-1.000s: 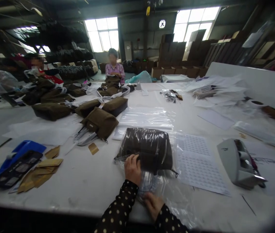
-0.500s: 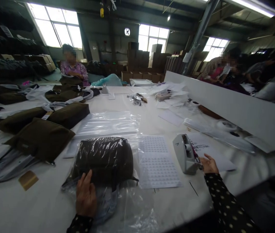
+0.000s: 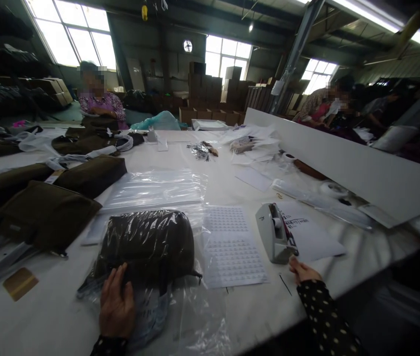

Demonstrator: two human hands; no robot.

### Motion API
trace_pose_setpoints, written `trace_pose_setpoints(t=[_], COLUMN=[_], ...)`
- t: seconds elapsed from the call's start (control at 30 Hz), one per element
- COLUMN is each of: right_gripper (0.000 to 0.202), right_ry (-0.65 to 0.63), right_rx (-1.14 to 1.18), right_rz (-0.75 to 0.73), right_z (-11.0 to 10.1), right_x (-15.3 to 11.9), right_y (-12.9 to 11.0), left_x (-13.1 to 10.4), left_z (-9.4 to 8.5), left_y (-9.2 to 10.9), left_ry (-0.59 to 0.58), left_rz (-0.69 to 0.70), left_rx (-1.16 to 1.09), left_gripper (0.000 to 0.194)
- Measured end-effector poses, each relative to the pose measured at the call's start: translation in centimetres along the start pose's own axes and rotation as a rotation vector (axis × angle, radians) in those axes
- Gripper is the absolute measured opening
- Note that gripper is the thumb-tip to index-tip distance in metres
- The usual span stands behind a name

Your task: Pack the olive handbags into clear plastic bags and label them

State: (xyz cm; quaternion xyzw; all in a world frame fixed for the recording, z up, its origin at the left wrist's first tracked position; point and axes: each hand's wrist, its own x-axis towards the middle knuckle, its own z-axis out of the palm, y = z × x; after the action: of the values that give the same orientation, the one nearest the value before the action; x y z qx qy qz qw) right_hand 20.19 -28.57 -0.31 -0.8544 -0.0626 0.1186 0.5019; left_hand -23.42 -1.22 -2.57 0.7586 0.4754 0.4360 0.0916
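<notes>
An olive-brown fabric bag [image 3: 147, 242] lies in a clear plastic bag [image 3: 198, 316] in front of me. My left hand [image 3: 116, 304] rests on its near left side, fingers stretched out over the plastic. At the right, my right hand [image 3: 302, 271] is at the front end of a grey tape dispenser [image 3: 274, 237], thumb and fingers pinched together. Whatever is between those fingertips is too small to make out. A printed label sheet [image 3: 234, 247] lies between the wrapped bag and the dispenser. Behind the dispenser is a paper with handwriting [image 3: 314, 237].
More brown bags [image 3: 43, 212] lie along the left, near a tan card [image 3: 20, 284]. Flat plastic bags [image 3: 154, 188] are stacked behind the wrapped one. Loose papers [image 3: 254, 143] and a white board [image 3: 336, 153] line the right. A co-worker [image 3: 101, 101] sits across the table.
My right hand has closed from spread fingers to a pinch at the dispenser's front end. My left hand stays on the wrapped bag. The whole view has shifted slightly.
</notes>
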Motion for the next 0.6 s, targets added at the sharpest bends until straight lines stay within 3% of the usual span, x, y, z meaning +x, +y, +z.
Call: trace_pose_setpoints(t=[0.17,0.27,0.33,0.43,0.53,0.6], right_gripper=[0.034,0.031,0.035,0.043,0.04,0.03], right_ry=[-0.096,-0.197,-0.36,-0.793,-1.192,-1.225], right_rx=[-0.308,-0.315,-0.25,-0.199,-0.353,-0.567], right_rz=[-0.063,-0.231,-0.414,-0.701,-1.019,-1.225], right_z=[-1.4,1.2,5.1,13.2,21.9,26.9], right_x=[-0.2,-2.7,-5.4,-11.1,-17.8,-22.0], right_y=[-1.1,-5.1,-9.5,-16.9,-22.5,-24.1], left_x=[-0.2,-0.7,-1.0,-1.2,-1.4,-1.7], left_z=[0.5,0.5,0.4,0.3,0.3,0.2], left_y=[-0.5,-0.7,-0.7,-0.5,-0.3,-0.2], left_ry=[0.043,0.077,0.074,0.05,0.045,0.053], left_rz=[0.015,0.07,0.068,-0.001,-0.072,-0.1], left_rx=[-0.007,-0.01,-0.015,-0.027,-0.067,-0.12], left_gripper=[0.048,0.051,0.052,0.057,0.061,0.063])
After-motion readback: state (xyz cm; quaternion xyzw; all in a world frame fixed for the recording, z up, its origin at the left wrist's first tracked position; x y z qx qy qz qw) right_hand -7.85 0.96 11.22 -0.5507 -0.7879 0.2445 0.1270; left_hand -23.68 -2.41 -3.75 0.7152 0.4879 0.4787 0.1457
